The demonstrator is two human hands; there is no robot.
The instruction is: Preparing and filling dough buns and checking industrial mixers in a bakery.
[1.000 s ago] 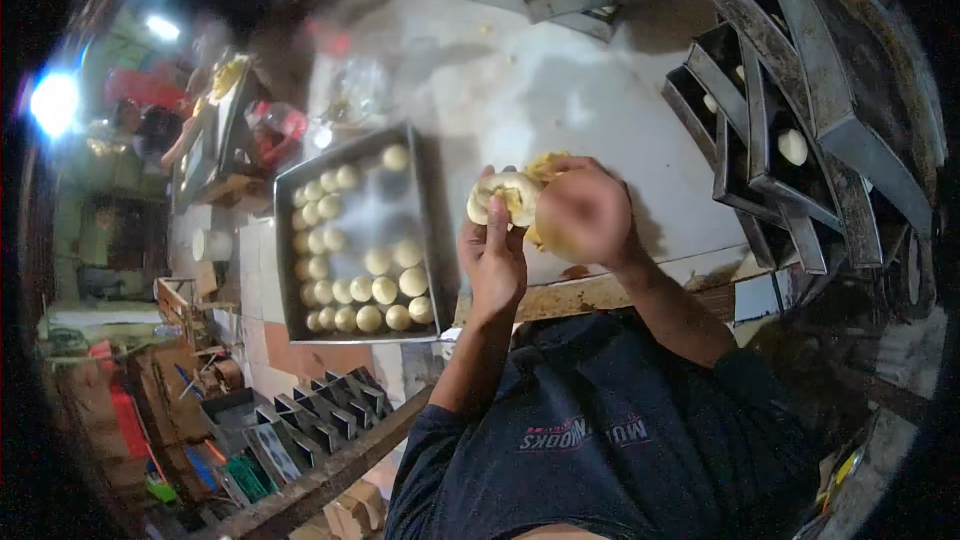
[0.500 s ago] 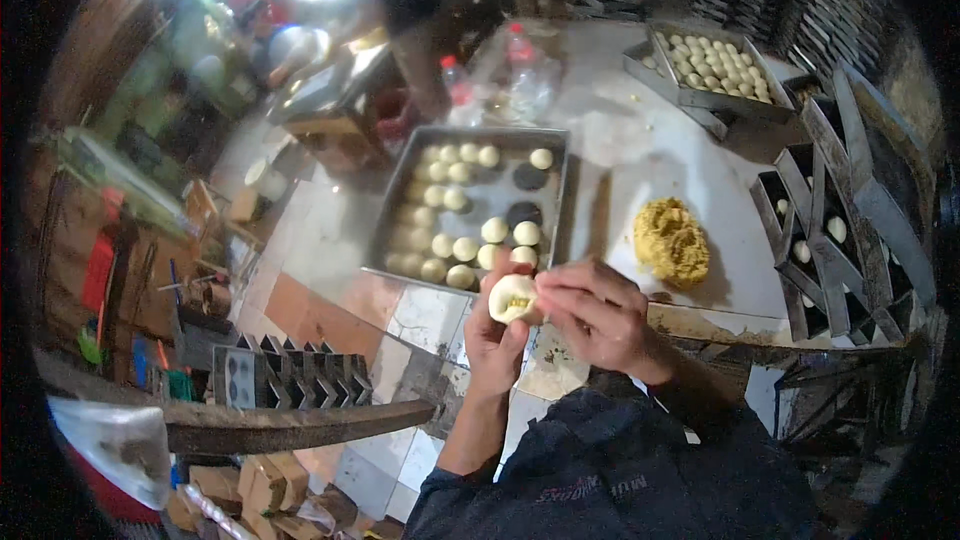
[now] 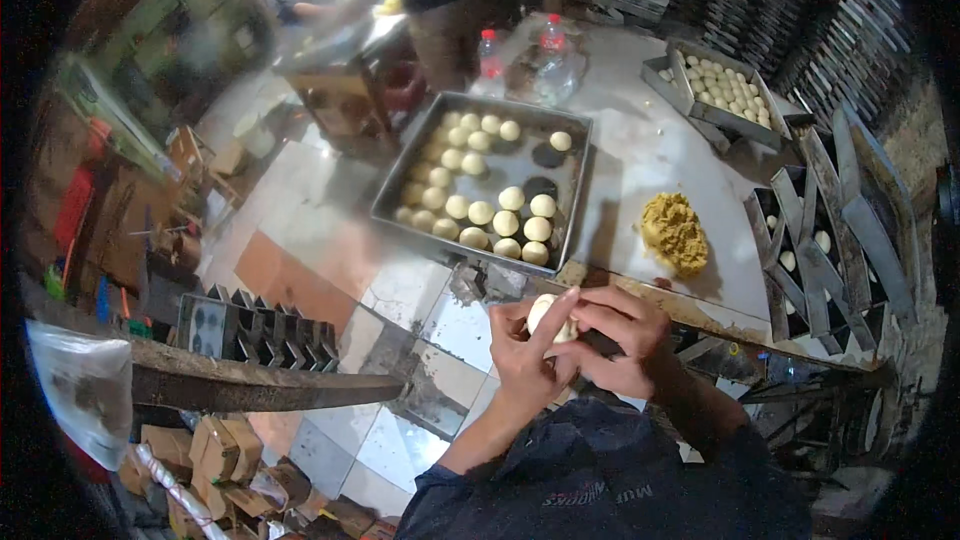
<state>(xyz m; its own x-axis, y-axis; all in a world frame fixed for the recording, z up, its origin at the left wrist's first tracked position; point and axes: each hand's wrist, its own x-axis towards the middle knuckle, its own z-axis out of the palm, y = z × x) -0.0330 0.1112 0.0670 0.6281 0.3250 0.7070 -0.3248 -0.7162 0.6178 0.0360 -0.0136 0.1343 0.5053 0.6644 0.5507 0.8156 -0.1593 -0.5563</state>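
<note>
My left hand and my right hand are cupped together around a pale dough ball, close to my body at the table's near edge. Just beyond them stands a metal tray holding several round dough balls in rows. To the right of that tray, a mound of yellow-brown filling lies on the white table top. My thumbs press on the ball, and most of it is hidden by my fingers.
A second tray of dough balls sits at the far right. Stacked empty metal tins stand on the right. Plastic bottles and a standing person are at the far side. Tiled floor, black moulds and boxes lie left.
My view has swung further over the table. Both hands have drawn back from the filling toward my body with the dough ball between them.
</note>
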